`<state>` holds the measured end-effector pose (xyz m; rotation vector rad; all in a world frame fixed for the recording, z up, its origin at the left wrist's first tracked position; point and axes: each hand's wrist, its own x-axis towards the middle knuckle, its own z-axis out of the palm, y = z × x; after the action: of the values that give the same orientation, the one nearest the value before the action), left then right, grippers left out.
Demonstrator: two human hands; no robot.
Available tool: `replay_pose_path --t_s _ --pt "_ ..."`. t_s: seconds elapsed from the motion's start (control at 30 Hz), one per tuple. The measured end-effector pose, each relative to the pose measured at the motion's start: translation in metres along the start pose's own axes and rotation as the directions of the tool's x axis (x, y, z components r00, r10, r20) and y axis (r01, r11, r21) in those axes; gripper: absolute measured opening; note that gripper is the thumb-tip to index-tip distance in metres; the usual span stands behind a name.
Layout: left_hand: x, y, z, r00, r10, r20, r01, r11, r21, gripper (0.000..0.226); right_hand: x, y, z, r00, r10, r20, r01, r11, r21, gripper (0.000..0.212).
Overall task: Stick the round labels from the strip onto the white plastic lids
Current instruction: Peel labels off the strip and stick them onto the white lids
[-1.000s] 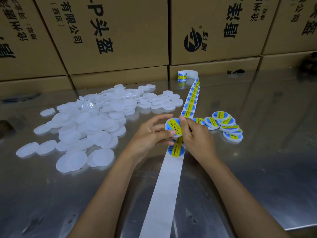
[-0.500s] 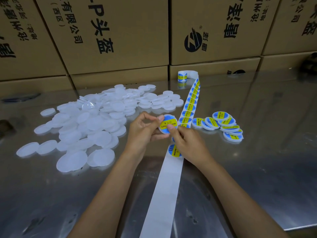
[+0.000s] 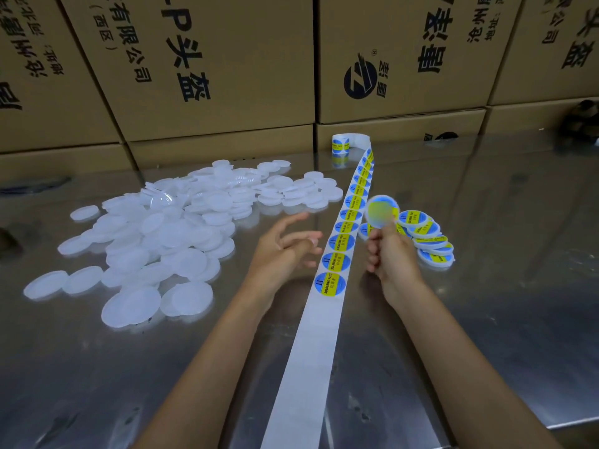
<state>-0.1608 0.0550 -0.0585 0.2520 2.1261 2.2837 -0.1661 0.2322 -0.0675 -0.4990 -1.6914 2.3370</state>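
Pinching a round labelled lid (image 3: 381, 210), right hand (image 3: 390, 256).

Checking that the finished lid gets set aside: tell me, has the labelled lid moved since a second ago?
Yes. The labelled lid, pinched in the right hand, has crossed from left of the label strip to its right, toward the finished lids.

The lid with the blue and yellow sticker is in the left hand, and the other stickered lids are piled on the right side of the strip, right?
Not quite. The head view shows the stickered lid held up in the right hand, not the left. The left hand is open and holds nothing. The rest is right: the other stickered lids are piled to the right of the strip.
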Motion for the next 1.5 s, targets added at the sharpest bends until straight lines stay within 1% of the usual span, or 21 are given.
replay_pose_path --t_s 0.07,0.13,0.2,0.27,0.37,0.47,0.53,0.6,0.73,0.83,0.9,0.97,1.03,1.07,1.13,1.2,1.23,1.3,1.37,1.43,1.5 --pt "0.002 -0.004 -0.002 0.999 -0.014 -0.044 0.016 0.999 0.046 0.038 0.009 -0.006 -0.009 0.995 0.096 -0.034 -0.09 0.985 0.146 0.042" --pt "0.003 -0.009 -0.004 0.997 -0.008 -0.077 0.015 0.995 0.099 0.035 0.015 -0.011 -0.017 0.987 0.154 -0.04 -0.137 0.951 0.277 0.04" --pt "0.004 -0.014 -0.005 0.995 0.008 -0.1 0.006 0.989 0.147 0.034 0.017 -0.015 -0.021 0.979 0.201 -0.02 -0.18 0.913 0.365 0.038" --pt "0.005 -0.02 -0.005 0.99 0.026 -0.141 0.0 0.984 0.179 0.032 0.016 -0.016 -0.022 0.973 0.231 0.015 -0.216 0.886 0.409 0.034" --pt "0.011 -0.028 -0.005 0.976 0.068 -0.208 -0.021 0.975 0.222 0.032 0.012 -0.013 -0.019 0.982 0.184 0.036 -0.186 0.928 0.322 0.029" --pt "0.029 -0.033 0.0 0.96 0.182 -0.214 -0.087 0.918 0.387 0.03 0.012 -0.008 -0.01 0.997 0.083 0.01 -0.083 0.985 0.15 0.03" --pt "0.048 -0.035 0.006 0.942 0.289 -0.169 -0.152 0.82 0.553 0.024 0.014 -0.004 -0.006 1.0 0.007 -0.024 -0.006 0.998 0.064 0.03" --pt "0.072 -0.038 0.013 0.922 0.376 -0.096 -0.205 0.681 0.704 0.023 0.018 0.002 -0.003 0.996 -0.08 -0.042 0.08 0.997 0.005 0.027" --pt "0.127 -0.044 0.025 0.893 0.45 0.017 -0.223 0.408 0.886 0.03 0.025 0.012 0.006 0.98 -0.196 -0.03 0.189 0.97 -0.153 0.026" --pt "0.166 -0.052 0.031 0.881 0.452 0.136 -0.259 0.222 0.94 0.036 0.033 0.016 0.01 0.972 -0.231 -0.045 0.22 0.96 -0.173 0.029" --pt "0.189 -0.056 0.035 0.881 0.432 0.191 -0.27 0.129 0.954 0.04 0.037 0.017 0.011 0.968 -0.245 -0.056 0.232 0.956 -0.178 0.03" --pt "0.209 -0.061 0.038 0.898 0.368 0.241 -0.267 0.021 0.963 0.047 0.039 0.018 0.011 0.965 -0.256 -0.058 0.242 0.954 -0.18 0.031" --pt "0.224 -0.067 0.039 0.916 0.282 0.284 -0.264 -0.105 0.959 0.046 0.039 0.019 0.011 0.963 -0.263 -0.057 0.25 0.953 -0.172 0.033" --pt "0.228 -0.069 0.039 0.918 0.263 0.296 -0.268 -0.137 0.954 0.044 0.04 0.02 0.011 0.963 -0.261 -0.063 0.248 0.954 -0.167 0.032" --pt "0.231 -0.072 0.039 0.9 0.297 0.318 -0.292 -0.13 0.948 0.04 0.042 0.019 0.011 0.965 -0.252 -0.07 0.238 0.958 -0.161 0.032" --pt "0.228 -0.071 0.038 0.861 0.372 0.347 -0.337 -0.092 0.937 0.035 0.041 0.018 0.01 0.968 -0.242 -0.069 0.229 0.961 -0.154 0.031" --pt "0.226 -0.071 0.037 0.852 0.382 0.359 -0.361 -0.068 0.93 0.034 0.041 0.018 0.01 0.969 -0.239 -0.067 0.227 0.961 -0.156 0.031" --pt "0.221 -0.069 0.037 0.867 0.325 0.377 -0.397 -0.006 0.918 0.033 0.04 0.018 0.009 0.969 -0.241 -0.062 0.227 0.958 -0.172 0.031" --pt "0.214 -0.067 0.04 0.878 0.274 0.394 -0.416 0.025 0.909 0.031 0.039 0.017 0.008 0.969 -0.24 -0.054 0.226 0.955 -0.194 0.03" --pt "0.204 -0.064 0.044 0.86 0.332 0.387 -0.425 0.046 0.904 0.032 0.04 0.016 0.007 0.971 -0.234 -0.045 0.22 0.953 -0.21 0.028" --pt "0.191 -0.059 0.046 0.831 0.441 0.338 -0.407 0.069 0.911 0.033 0.039 0.015 0.006 0.973 -0.228 -0.024 0.218 0.955 -0.203 0.028"
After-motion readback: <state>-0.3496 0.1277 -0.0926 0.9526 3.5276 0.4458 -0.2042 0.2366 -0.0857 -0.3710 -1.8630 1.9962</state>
